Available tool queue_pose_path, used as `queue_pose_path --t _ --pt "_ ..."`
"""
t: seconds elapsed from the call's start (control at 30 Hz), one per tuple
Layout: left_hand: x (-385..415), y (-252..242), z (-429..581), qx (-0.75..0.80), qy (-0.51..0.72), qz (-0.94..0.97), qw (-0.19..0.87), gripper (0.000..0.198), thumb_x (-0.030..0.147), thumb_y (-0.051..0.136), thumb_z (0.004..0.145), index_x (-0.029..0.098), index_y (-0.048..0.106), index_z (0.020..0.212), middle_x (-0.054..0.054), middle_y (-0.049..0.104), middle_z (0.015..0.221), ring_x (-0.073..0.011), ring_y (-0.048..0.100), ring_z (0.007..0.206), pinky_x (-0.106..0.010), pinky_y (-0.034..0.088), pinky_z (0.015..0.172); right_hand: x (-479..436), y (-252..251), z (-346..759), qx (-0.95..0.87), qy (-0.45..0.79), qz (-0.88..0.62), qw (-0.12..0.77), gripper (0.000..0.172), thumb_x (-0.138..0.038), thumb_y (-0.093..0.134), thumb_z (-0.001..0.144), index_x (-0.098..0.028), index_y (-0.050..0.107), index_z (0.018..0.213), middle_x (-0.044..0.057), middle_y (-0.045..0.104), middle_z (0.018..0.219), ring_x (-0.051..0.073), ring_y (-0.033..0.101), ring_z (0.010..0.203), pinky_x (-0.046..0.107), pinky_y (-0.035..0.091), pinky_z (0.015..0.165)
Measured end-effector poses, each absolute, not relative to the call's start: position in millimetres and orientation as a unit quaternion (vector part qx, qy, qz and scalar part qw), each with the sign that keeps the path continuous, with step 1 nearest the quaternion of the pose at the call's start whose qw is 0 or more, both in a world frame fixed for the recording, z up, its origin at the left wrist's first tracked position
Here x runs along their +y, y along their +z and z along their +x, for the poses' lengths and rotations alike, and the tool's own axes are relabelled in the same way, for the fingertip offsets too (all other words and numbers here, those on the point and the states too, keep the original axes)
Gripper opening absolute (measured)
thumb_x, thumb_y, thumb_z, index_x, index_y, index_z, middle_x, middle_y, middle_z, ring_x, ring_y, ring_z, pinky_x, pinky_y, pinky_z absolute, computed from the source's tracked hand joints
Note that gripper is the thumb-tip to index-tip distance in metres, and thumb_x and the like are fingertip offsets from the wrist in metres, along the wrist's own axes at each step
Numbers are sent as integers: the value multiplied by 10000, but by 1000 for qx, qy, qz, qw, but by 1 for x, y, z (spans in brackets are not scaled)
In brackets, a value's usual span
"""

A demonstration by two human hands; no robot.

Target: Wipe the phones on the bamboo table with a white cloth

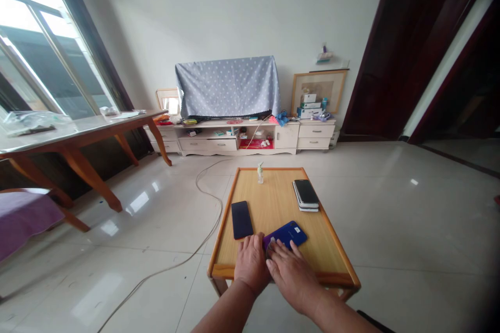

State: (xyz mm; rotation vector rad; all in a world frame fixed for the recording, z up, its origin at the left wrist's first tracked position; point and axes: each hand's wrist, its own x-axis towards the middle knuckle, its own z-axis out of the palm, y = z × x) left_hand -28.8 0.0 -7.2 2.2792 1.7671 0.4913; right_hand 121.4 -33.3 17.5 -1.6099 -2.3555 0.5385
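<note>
A blue-purple smartphone point(290, 233), back side up, lies slanted near the front of the small wooden table point(269, 192). My left hand point(252, 263) is closed at the phone's left end, steadying it. Over the same end, my right hand point(291, 273) presses down with its fingers on a small greyish cloth point(270, 245), mostly hidden under them. To the left lies a dark smartphone point(242, 220), screen up. A stack of phones point(306, 195) sits by the table's right edge. Near the far edge stands a small clear spray bottle point(260, 173) with a pale green top.
A long cable point(203, 242) runs over the tiled floor left of the table. A bigger table point(89, 127) stands at the left by the window. Against the wall, a low cabinet point(211, 144) carries a cloth-covered screen point(230, 86) and stacked boxes point(310, 106).
</note>
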Motion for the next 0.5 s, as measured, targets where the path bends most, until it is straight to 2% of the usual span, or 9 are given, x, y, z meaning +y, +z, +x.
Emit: queue_pose_path --t 0.13,0.23,0.33,0.5 --pt "0 -10 -28 602 171 773 102 534 263 511 793 220 424 1317 -77 560 1278 -241 459 1197 -354 277 1044 -16 14 115 -807 177 -549 122 541 -400 186 1019 -210 445 1454 77 444 1506 227 304 1440 489 73 1203" --pt "0 -10 -26 604 189 768 97 539 367 538 803 219 437 1311 -84 576 1254 -255 481 1171 -363 302 1035 2 8 120 -797 153 -572 120 526 -388 195 1018 -222 475 1432 73 443 1509 212 302 1441 475 83 1200" --pt "-1 -7 -24 605 200 765 94 643 454 611 731 212 444 1303 -86 589 1217 -274 489 1152 -383 314 1037 22 5 139 -765 126 -621 116 527 -390 200 1014 -217 494 1416 81 426 1521 218 300 1441 489 100 1195" --pt "-2 -1 -23 612 195 760 97 642 429 644 674 237 469 1261 -69 593 1181 -280 492 1147 -390 314 1029 30 2 158 -720 102 -677 115 567 -384 180 1008 -139 445 1446 137 372 1544 272 270 1452 555 84 1186"
